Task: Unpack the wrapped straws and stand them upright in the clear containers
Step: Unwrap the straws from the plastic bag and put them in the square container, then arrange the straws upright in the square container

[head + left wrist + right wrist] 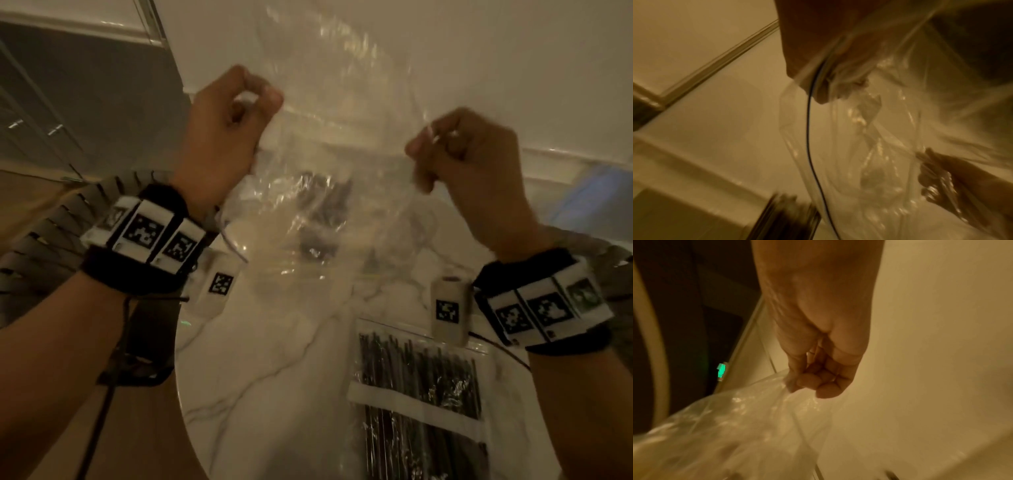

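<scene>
Both hands hold a large clear plastic bag (329, 113) up above the marble table (274, 359). My left hand (253, 99) pinches the bag's left edge, my right hand (431, 144) pinches its right edge, and the film is stretched between them. Through the bag I see dark straws (322, 205) blurred behind it, in what looks like a clear container (236, 240). A sealed pack of dark wrapped straws (418, 394) lies flat on the table at the lower right. In the wrist views the bag (869, 146) (725, 426) hangs crumpled from curled fingers (818, 382).
Two small white tagged blocks stand on the table, one at the left (219, 284) and one at the right (448, 308). A slatted chair back (44, 240) is at the left, beyond the table's curved edge. A white wall rises behind.
</scene>
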The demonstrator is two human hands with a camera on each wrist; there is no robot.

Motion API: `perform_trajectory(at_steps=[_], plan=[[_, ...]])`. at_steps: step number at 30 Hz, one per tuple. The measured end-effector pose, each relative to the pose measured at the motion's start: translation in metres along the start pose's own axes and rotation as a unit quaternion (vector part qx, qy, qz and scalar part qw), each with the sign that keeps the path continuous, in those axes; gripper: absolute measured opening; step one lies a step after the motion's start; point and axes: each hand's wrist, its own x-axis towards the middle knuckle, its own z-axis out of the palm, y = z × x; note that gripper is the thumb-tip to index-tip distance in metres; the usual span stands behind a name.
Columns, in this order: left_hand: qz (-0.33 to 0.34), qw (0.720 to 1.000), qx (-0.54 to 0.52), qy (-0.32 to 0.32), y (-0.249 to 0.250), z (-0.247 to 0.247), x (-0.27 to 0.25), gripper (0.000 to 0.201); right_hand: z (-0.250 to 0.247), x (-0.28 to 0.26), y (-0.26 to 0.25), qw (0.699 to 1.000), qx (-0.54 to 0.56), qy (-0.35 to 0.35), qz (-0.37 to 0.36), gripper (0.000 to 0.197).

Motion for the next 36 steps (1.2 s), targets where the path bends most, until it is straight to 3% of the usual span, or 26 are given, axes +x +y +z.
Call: perform_trajectory(at_steps=[5,8,11,16,17,19,21,23,25,28,30,34,36], plan=[[-0.181,0.98,0.032,-0.082,-0.058,0.001,-0.089,0.02,0.029,-0.096,0.061,0.974,-0.052,-0.114,0.191,0.009],[-0.294,0.945,0.063,-0.125,-0.101,0.01,-0.137,0.026,0.053,-0.135,0.098,0.942,-0.078,-0.163,0.283,0.015],[-0.365,0.911,0.087,-0.171,-0.139,0.02,-0.173,0.026,0.073,-0.16,0.132,0.91,-0.101,-0.177,0.362,0.014],[-0.445,0.853,0.107,-0.25,-0.165,0.032,-0.195,0.016,0.083,-0.181,0.157,0.876,-0.143,-0.229,0.399,0.02],[-0.457,0.837,0.111,-0.281,-0.165,0.03,-0.192,0.021,0.081,-0.182,0.159,0.869,-0.155,-0.248,0.399,0.023],[-0.47,0.792,0.136,-0.365,-0.16,0.019,-0.181,0.049,0.069,-0.177,0.158,0.852,-0.181,-0.286,0.398,0.024],[-0.472,0.772,0.171,-0.39,-0.156,0.0,-0.161,0.07,0.052,-0.162,0.154,0.847,-0.215,-0.304,0.38,0.016],[-0.456,0.801,0.188,-0.339,-0.151,-0.017,-0.134,0.067,0.033,-0.137,0.144,0.859,-0.232,-0.286,0.356,0.01],[-0.407,0.856,0.183,-0.262,-0.145,-0.023,-0.104,0.056,0.02,-0.104,0.136,0.886,-0.22,-0.239,0.331,0.013],[-0.32,0.917,0.14,-0.195,-0.132,-0.001,-0.062,0.046,0.022,-0.05,0.133,0.927,-0.178,-0.148,0.295,0.023],[-0.276,0.932,0.131,-0.195,-0.125,0.029,-0.037,0.057,0.037,-0.018,0.134,0.939,-0.136,-0.111,0.296,0.039],[-0.197,0.936,0.18,-0.23,-0.12,0.088,-0.003,0.101,0.07,0.025,0.136,0.952,-0.151,-0.109,0.242,0.076],[-0.179,0.933,0.211,-0.231,-0.121,0.102,0.009,0.089,0.078,0.038,0.138,0.953,-0.181,-0.127,0.208,0.072]])
